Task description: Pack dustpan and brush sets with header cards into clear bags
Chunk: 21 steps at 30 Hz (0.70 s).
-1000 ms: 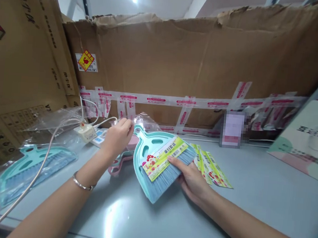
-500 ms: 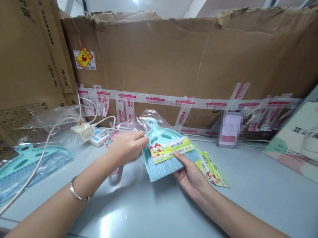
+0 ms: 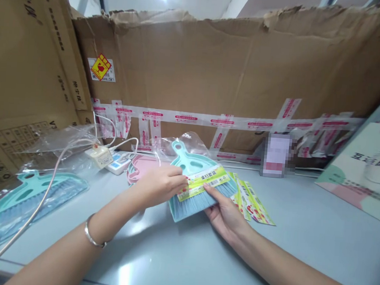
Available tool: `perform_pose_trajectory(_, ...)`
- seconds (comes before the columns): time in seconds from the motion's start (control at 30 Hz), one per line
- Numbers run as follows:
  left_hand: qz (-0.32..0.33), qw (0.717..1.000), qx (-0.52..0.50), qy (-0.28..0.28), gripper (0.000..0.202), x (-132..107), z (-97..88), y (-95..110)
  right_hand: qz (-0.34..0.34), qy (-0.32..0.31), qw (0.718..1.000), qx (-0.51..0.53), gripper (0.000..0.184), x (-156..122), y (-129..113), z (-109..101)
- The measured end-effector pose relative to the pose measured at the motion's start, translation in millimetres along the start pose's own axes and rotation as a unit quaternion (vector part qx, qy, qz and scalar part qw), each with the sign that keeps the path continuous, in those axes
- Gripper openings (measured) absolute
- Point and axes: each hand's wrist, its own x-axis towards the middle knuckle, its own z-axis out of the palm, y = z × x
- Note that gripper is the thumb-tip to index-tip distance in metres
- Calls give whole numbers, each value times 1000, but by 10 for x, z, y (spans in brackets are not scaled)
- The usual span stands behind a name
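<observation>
My right hand (image 3: pixel 227 211) holds a turquoise dustpan and brush set (image 3: pixel 191 162) by its lower right edge, with the thumb on top of the yellow-green label card (image 3: pixel 211 179). The set is tilted above the table, handle pointing away from me, blue-grey bristles (image 3: pixel 191 204) toward me. A clear plastic bag (image 3: pixel 191 142) shows behind its handle. My left hand (image 3: pixel 163 184) is closed, its fingertips pinching at the left end of the label card and covering the printing there. Behind that hand lies a pink dustpan (image 3: pixel 145 167), partly hidden.
More yellow-green cards (image 3: pixel 253 202) lie right of the set. At left is a bagged turquoise dustpan and brush (image 3: pixel 37 200), crossed by a white cable (image 3: pixel 50 184). A power strip (image 3: pixel 119 163), a large cardboard box (image 3: pixel 189 72) and a blurred-out phone-like object (image 3: pixel 276 156) stand behind.
My left hand has moved right and slightly down, from the dustpan's left edge onto the label card's left end. More of the pink dustpan shows. The set has shifted slightly left and down.
</observation>
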Motion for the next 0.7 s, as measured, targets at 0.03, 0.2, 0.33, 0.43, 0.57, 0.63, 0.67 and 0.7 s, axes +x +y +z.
perform_pose_trajectory(0.03, -29, 998, -38, 38, 15, 2, -9, -19, -11, 6, 1000, 11, 36, 12, -27, 3)
perform_pose_trajectory(0.2, -395, 813, -254, 344, 45, 42, 33, -68, -42, 13, 998, 35, 38, 46, -112, -8)
perform_pose_trajectory(0.33, -523, 577, -601, 179, 55, 118, 127, 119, -51, 12, 998, 44, 37, 7, -106, 8)
perform_pose_trajectory(0.43, -461, 532, -705, 87, 52, 161, 164, 331, -57, 3, 998, 41, 36, -38, -75, 38)
perform_pose_trajectory(0.57, -497, 507, -693, 123, 46, 150, 192, 396, -46, -11, 999, -16, 33, -5, -85, 22)
perform_pose_trajectory(0.63, -541, 488, -675, 117, 44, 129, 202, 324, -37, 2, 995, -93, 25, 69, -150, -30)
perform_pose_trajectory(0.67, -560, 483, -663, 116, 43, 118, 204, 278, -43, 10, 989, -139, 25, 116, -198, -64)
perform_pose_trajectory(0.7, -573, 481, -654, 115, 42, 110, 203, 234, -57, 21, 982, -181, 28, 165, -251, -99)
